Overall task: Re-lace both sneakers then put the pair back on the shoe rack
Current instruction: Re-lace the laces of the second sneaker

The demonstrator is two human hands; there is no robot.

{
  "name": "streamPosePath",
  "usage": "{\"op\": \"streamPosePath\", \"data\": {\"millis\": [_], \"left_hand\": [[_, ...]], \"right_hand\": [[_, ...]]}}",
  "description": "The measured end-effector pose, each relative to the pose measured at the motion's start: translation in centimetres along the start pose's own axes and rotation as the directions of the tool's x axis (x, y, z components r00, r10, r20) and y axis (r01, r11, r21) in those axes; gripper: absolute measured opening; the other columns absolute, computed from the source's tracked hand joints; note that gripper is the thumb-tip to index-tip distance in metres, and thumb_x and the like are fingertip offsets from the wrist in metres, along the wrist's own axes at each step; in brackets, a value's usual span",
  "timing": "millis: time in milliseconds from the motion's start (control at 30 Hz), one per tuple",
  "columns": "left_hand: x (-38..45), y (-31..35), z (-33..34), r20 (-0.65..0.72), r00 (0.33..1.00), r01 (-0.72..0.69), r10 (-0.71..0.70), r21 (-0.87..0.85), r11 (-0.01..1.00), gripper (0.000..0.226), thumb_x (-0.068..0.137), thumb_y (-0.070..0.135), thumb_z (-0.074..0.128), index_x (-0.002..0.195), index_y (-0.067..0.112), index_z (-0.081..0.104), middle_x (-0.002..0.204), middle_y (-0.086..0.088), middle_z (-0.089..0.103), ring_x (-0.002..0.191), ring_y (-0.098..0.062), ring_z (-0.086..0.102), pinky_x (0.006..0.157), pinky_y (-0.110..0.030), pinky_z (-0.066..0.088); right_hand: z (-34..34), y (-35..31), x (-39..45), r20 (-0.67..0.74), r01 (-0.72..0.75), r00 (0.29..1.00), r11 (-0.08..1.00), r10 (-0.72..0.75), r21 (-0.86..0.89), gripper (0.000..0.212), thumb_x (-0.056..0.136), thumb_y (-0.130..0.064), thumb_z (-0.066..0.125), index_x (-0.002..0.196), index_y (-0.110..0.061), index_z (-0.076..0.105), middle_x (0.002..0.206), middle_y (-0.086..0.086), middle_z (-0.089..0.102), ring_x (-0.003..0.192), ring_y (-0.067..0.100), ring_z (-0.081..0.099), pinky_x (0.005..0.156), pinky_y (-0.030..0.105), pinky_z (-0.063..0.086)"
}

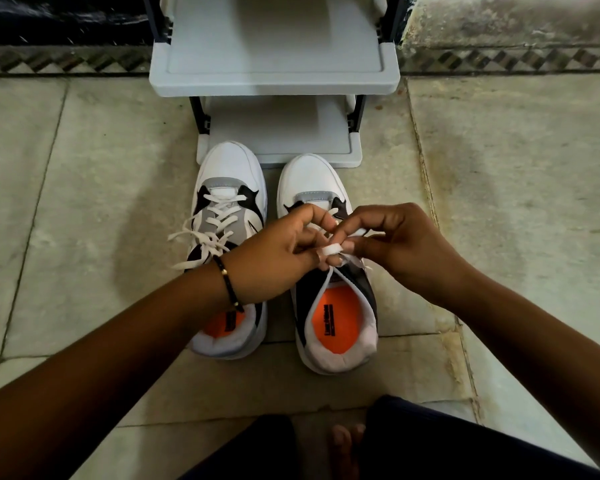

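left sneaker: laced, upright | right sneaker: beside it | shoe rack: behind

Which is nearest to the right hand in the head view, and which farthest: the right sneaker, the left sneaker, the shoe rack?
1. Right sneaker: directly under the right hand.
2. Left sneaker: beside it, to the left.
3. Shoe rack: beyond both toes, at the wall.

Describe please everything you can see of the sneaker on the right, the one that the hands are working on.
The right sneaker is white with black side panels, a grey strip behind the toe and an orange insole with dark print. It stands upright on the stone floor, toe toward the grey shoe rack, beside its laced mate. The left hand and right hand hold its white lace over the tongue, not yet tied.
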State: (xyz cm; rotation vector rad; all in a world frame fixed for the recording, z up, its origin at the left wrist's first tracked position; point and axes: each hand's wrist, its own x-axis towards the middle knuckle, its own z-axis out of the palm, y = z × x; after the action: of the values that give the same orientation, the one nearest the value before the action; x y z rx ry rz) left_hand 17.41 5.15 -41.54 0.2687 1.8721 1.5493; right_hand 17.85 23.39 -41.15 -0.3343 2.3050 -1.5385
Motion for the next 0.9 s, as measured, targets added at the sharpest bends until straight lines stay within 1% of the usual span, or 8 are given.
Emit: {"op": "streamPosePath", "data": {"millis": [67,167,300,433,533,633,800,900], "left_hand": [[0.2,0.2,-0.6,0.069,0.996,0.065,-0.062,-0.048,0.997,0.022,0.088,0.001,0.049,0.104,0.016,0.045,0.089,-0.004,0.063,0.073,0.001,0.061,0.069,-0.012,0.049],[0.4,0.3,-1.3,0.13,0.986,0.119,-0.106,-0.103,0.987,0.021,0.088,0.001,0.048,0.101,0.018,0.047,0.078,0.007,0.068,0.067,0.003,0.061,0.061,-0.01,0.048],[0.4,0.0,-0.7,0.075,0.99,0.13,-0.121,-0.126,0.984,0.022,0.083,0.0,0.055,0.092,0.018,0.046,0.08,0.0,0.065,0.066,0.001,0.062,0.06,-0.012,0.046],[0.2,-0.4,0.3,-0.129,0.988,0.071,-0.083,-0.094,0.993,0.03,0.075,-0.002,0.066,0.08,0.02,0.046,0.073,-0.003,0.059,0.064,-0.004,0.059,0.066,-0.016,0.05],[-0.4,-0.2,1.0,-0.239,0.971,-0.005,0.011,0.023,1.0,0.031,0.072,0.0,0.07,0.077,0.02,0.047,0.072,0.0,0.062,0.059,0.0,0.059,0.063,-0.014,0.051],[-0.9,0.3,1.5,-0.3,0.949,-0.062,0.093,0.111,0.992,0.028,0.071,0.004,0.072,0.078,0.019,0.05,0.074,0.0,0.065,0.065,-0.007,0.062,0.064,-0.016,0.052],[-1.6,0.5,2.0,-0.358,0.92,-0.061,0.161,0.274,0.96,0.02,0.074,0.009,0.071,0.088,0.015,0.058,0.083,-0.002,0.069,0.073,-0.01,0.066,0.068,-0.015,0.052],[-1.7,0.3,2.5,-0.399,0.907,-0.04,0.137,0.243,0.969,0.011,0.084,0.011,0.06,0.094,0.015,0.062,0.092,0.0,0.071,0.084,-0.007,0.067,0.079,-0.02,0.053]], "right_hand": [[0.0,0.1,0.0,0.003,0.088,0.996,0.993,-0.088,-0.079,0.015,0.082,-0.003,0.065,0.083,-0.015,0.074,0.08,0.0,0.071,0.08,0.017,0.065,0.076,0.042,0.052],[-0.4,0.1,0.0,0.051,0.295,0.955,0.905,-0.293,-0.307,0.013,0.083,-0.01,0.064,0.086,-0.018,0.074,0.08,-0.003,0.072,0.078,0.016,0.062,0.07,0.036,0.049],[-0.9,0.2,0.0,0.105,0.392,0.918,0.827,-0.383,-0.403,0.013,0.084,-0.01,0.064,0.089,-0.018,0.074,0.082,-0.005,0.072,0.075,0.017,0.06,0.066,0.032,0.048],[-0.7,0.0,-0.3,0.154,0.363,0.931,0.808,-0.331,-0.464,0.007,0.079,-0.013,0.069,0.084,-0.016,0.073,0.077,-0.005,0.07,0.071,0.01,0.057,0.063,0.025,0.047],[-0.2,-0.1,-0.7,0.138,0.281,0.96,0.819,-0.245,-0.5,0.009,0.078,-0.022,0.069,0.084,-0.016,0.067,0.073,-0.003,0.066,0.064,0.012,0.058,0.057,0.031,0.05],[0.4,0.1,-1.0,0.081,0.244,0.968,0.813,-0.238,-0.528,0.018,0.079,-0.029,0.064,0.09,-0.015,0.065,0.07,0.0,0.065,0.058,0.015,0.057,0.053,0.034,0.049],[1.5,0.7,-1.7,-0.033,0.182,0.97,0.81,-0.241,-0.558,0.022,0.08,-0.034,0.06,0.071,-0.014,0.057,0.052,-0.008,0.049,0.043,0.012,0.045,0.044,0.03,0.038],[1.9,0.9,-1.8,-0.14,0.126,0.962,0.837,-0.234,-0.533,0.023,0.077,-0.034,0.062,0.066,-0.017,0.05,0.047,-0.008,0.041,0.04,0.01,0.035,0.043,0.029,0.032]]}}
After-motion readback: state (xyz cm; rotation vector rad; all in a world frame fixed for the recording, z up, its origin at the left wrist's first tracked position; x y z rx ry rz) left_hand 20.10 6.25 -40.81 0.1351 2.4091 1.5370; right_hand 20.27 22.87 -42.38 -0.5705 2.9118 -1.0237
